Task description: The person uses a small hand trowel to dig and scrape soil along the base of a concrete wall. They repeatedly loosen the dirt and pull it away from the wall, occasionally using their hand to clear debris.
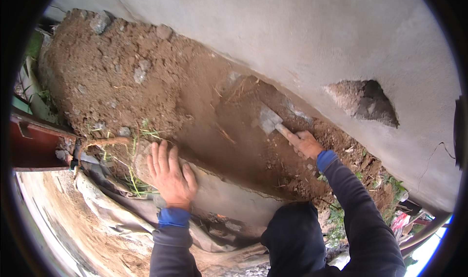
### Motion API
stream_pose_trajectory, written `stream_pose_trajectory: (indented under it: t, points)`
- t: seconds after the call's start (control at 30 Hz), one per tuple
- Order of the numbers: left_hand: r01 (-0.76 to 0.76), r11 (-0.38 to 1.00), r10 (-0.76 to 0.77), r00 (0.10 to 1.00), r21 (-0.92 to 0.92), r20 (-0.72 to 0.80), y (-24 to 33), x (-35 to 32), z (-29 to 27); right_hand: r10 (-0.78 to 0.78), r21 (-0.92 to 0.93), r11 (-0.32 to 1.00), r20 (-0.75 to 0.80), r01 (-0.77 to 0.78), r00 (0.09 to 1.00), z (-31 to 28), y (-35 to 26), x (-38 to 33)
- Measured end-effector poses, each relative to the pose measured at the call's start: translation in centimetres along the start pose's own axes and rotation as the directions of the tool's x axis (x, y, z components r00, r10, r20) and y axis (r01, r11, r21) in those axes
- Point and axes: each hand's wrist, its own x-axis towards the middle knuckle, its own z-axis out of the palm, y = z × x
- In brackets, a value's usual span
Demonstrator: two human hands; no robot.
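A flat-bladed trowel [269, 119] is in my right hand [305, 145], whose fingers wrap round its handle. The blade lies against the loose brown soil [229, 131] inside a dug trench, close to the wall. My left hand [171, 174] rests flat, fingers stretched out, on the end of a low concrete curb [234, 199] along the trench's near side. Nothing is held in it. A few thin roots poke out of the soil between the two hands.
A grey plastered wall [292, 28] runs along the far side, with a broken hole [365, 101] at right. Heaped soil with stones [141, 71] fills the left. A reddish-brown metal beam [41, 143] juts in there. Crumpled sheeting [109, 204] lies below the curb. My dark-clothed knee [295, 238] is near.
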Motion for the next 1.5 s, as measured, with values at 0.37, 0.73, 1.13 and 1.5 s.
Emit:
stream_pose_trajectory:
  t: [0.37, 0.73, 1.13, 1.5]
  points:
    - [0.003, 1.0, -0.003, 1.0, -0.004, -0.023, 0.2, 0.1, 0.2, -0.209, -0.154, 0.969, -0.075, 0.196, 0.975, 7.3, 1.8, 4.8]
    - [-0.032, 0.998, 0.029, 0.998, 0.056, 0.048, -0.1, -0.1, 0.6, -0.56, -0.144, 0.825, -0.078, 0.546, 0.825, 4.0, -2.4, -11.8]
    - [-0.08, 0.993, 0.102, 0.942, -0.082, 0.32, -9.1, 10.4, -8.5, -0.625, -0.601, 0.737, -0.432, 0.31, 0.65, 4.9, -0.2, -21.5]
    - [-0.437, 0.899, 0.419, 0.875, -0.023, -0.243, -16.7, 10.3, 0.9, -0.237, -0.62, 0.593, -0.745, -0.514, 0.624, 3.1, 21.0, -33.2]
